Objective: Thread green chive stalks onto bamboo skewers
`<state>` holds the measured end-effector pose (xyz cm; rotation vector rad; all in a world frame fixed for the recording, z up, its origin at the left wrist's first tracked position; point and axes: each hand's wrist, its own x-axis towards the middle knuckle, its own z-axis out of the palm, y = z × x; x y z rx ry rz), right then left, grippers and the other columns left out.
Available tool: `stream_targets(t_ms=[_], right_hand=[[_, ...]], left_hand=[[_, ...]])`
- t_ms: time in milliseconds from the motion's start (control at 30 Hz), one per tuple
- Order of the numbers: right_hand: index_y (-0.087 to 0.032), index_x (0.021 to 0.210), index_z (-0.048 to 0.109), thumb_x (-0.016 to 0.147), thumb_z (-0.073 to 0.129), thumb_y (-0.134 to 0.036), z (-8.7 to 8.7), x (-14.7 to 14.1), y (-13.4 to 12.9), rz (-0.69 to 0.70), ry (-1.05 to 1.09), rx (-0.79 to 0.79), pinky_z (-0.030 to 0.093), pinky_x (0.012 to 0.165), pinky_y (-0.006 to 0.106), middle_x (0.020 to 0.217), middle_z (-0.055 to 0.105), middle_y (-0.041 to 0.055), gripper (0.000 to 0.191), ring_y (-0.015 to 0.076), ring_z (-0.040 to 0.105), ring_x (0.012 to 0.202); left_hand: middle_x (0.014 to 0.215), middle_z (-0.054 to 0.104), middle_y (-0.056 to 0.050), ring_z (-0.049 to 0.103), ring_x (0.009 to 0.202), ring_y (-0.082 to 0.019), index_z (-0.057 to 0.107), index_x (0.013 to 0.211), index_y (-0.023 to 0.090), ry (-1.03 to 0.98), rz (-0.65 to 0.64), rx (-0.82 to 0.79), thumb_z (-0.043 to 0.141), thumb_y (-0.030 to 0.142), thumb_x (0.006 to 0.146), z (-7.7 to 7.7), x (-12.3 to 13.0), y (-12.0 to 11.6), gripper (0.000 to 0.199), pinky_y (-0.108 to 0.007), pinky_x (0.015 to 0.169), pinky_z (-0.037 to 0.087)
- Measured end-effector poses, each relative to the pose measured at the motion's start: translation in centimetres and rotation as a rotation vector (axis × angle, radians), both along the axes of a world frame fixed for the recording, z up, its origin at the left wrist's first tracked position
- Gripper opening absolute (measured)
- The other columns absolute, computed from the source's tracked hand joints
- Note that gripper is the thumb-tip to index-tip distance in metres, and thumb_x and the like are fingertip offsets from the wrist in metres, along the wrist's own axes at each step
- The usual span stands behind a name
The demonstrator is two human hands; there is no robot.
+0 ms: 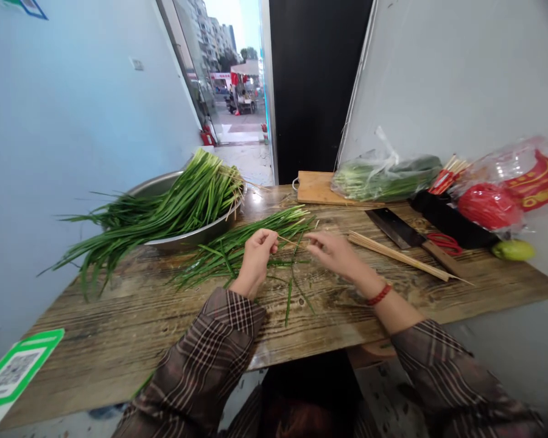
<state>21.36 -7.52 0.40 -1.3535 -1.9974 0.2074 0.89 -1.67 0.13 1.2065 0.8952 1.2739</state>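
My left hand [258, 250] is closed in a pinch on a thin bamboo skewer [287, 241], which points toward my right hand. My right hand [331, 252], with a red bracelet on its wrist, hovers just past the skewer's far tip; its fingers are bent and apart, and I see nothing held in them. Behind and left of my hands lies a loose pile of garlic chives [251, 238] on the wooden table [338, 310]. A few loose chive blades [289, 301] lie below the hands. A bundle of bamboo skewers [395, 255] rests right of my right hand.
A metal basin [196, 236] heaped with chives [192, 198] stands at the left. A cleaver [393, 228] lies at the right. Behind are a cutting board [317, 187], bagged greens [388, 179], a red bag [488, 205] and a yellow-green fruit [514, 250]. A QR-code sign [21, 371] is front left.
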Motion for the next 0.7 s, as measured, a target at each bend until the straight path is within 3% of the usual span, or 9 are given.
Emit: stream_targets(t_ms=[100,167,233,367,467,600,700], right_hand=[[-0.021,0.11,0.067,0.093,0.05,-0.033,-0.3,-3.0,1.0,0.109,0.009,-0.051,0.045,0.073,0.029,0.096,0.071,0.0065,0.027,0.0181,0.063,0.082],[-0.021,0.103,0.069,0.093,0.047,-0.029,-0.9,-3.2,1.5,0.163,0.121,-0.104,0.044,0.07,0.027,0.082,0.07,0.0036,0.026,0.0156,0.062,0.073],[-0.019,0.096,0.071,0.091,0.048,-0.029,-1.5,-2.4,2.2,0.123,0.312,-0.17,0.043,0.064,0.025,0.065,0.065,0.0003,0.026,0.0135,0.059,0.061],[-0.016,0.087,0.07,0.084,0.053,-0.036,-1.9,0.3,3.4,-0.116,0.742,-0.204,0.036,0.052,0.023,0.054,0.057,-0.0029,0.026,0.0104,0.048,0.049],[-0.015,0.09,0.068,0.08,0.056,-0.041,-1.5,1.9,3.8,-0.154,1.004,-0.199,0.028,0.045,0.022,0.053,0.053,-0.0049,0.03,0.0075,0.037,0.043],[-0.013,0.087,0.068,0.077,0.058,-0.041,-0.9,3.1,3.7,-0.188,1.124,-0.146,0.026,0.043,0.021,0.052,0.052,-0.0047,0.031,0.0069,0.036,0.043],[-0.013,0.086,0.068,0.077,0.058,-0.041,-0.6,3.6,3.7,-0.216,1.159,-0.105,0.027,0.044,0.021,0.052,0.052,-0.0047,0.031,0.0068,0.037,0.044]], left_hand=[[0.062,0.054,0.003,0.047,0.052,-0.005,0.057,0.069,0.014,0.065,-0.063,-0.009,0.068,0.032,0.072,-0.2,0.2,-0.2,0.021,-0.018,0.051,0.035],[0.064,0.056,0.002,0.048,0.054,-0.007,0.059,0.073,0.014,0.149,-0.078,0.015,0.066,0.035,0.074,-0.1,0.2,0.1,0.022,-0.019,0.053,0.037],[0.072,0.059,-0.001,0.053,0.06,-0.009,0.063,0.087,0.014,0.313,-0.049,0.107,0.062,0.038,0.078,0.2,-0.2,1.1,0.026,-0.022,0.058,0.042],[0.113,0.063,-0.013,0.061,0.099,-0.022,0.058,0.119,0.013,0.979,0.036,0.454,0.061,0.035,0.08,1.4,-1.1,4.7,0.045,-0.034,0.087,0.047],[0.142,0.044,-0.018,0.044,0.129,-0.033,0.048,0.132,0.013,1.491,0.044,0.548,0.064,0.037,0.079,1.7,-1.7,7.7,0.061,-0.044,0.104,0.037],[0.137,0.05,-0.02,0.05,0.124,-0.033,0.039,0.139,0.013,1.795,-0.027,0.378,0.063,0.043,0.079,1.0,-2.1,9.9,0.071,-0.042,0.1,0.041],[0.117,0.064,-0.015,0.06,0.109,-0.027,0.053,0.126,0.014,1.8,-0.105,0.4,0.063,0.036,0.078,0.7,-2.2,9.8,0.053,-0.033,0.092,0.046]])
